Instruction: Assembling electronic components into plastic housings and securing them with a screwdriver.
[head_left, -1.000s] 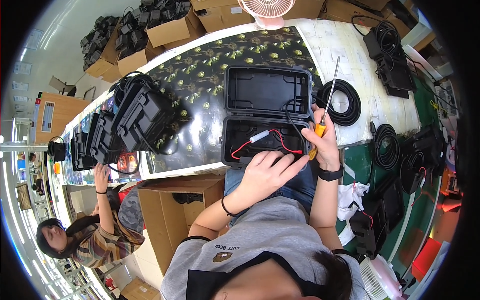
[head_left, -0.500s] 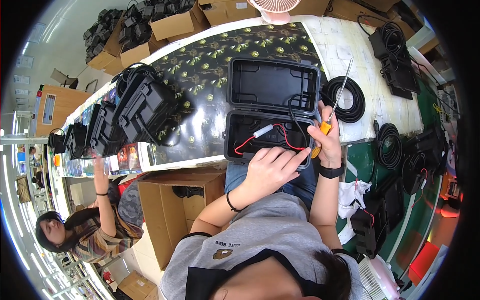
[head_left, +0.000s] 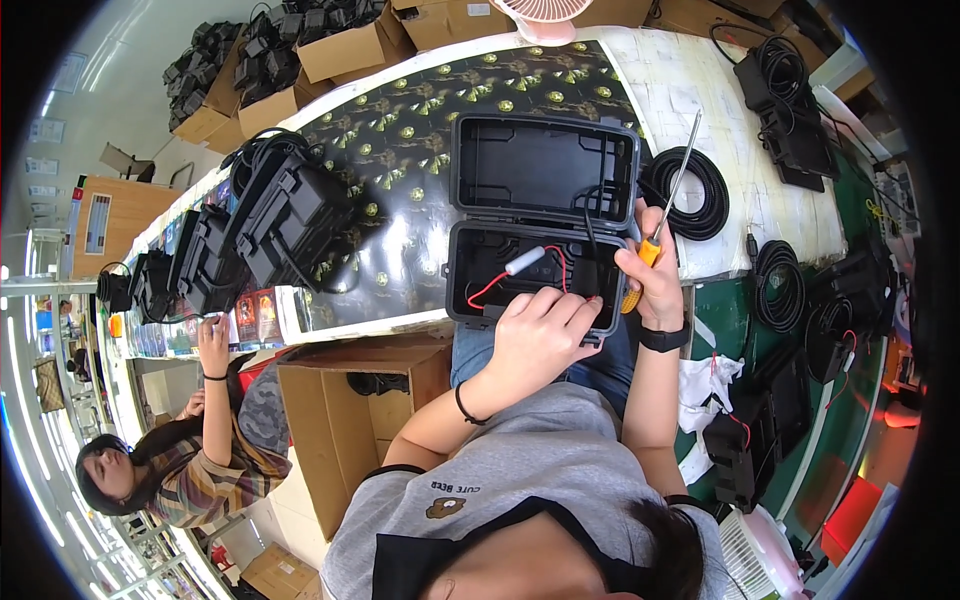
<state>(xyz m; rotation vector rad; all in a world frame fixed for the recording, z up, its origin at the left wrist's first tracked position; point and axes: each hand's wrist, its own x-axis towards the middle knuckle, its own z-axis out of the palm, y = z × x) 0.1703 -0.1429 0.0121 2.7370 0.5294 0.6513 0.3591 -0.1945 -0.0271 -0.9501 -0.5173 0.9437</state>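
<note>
The box [head_left: 540, 222] is set at the surface's [head_left: 725, 110] edge, apart from the leaning cases [head_left: 295, 222]. The screwdriver [head_left: 649, 250] is gripped pointing away by the right hand [head_left: 657, 280]; the left hand's [head_left: 545, 335] hold is hidden.

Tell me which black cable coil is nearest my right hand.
The coil on the white tabletop, behind the yellow-handled screwdriver as seen here; other coils lie farther from your right hand.

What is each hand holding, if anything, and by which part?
Right hand: screwdriver, by its yellow handle. Left hand, at the box: unclear; any hold is hidden.
</note>
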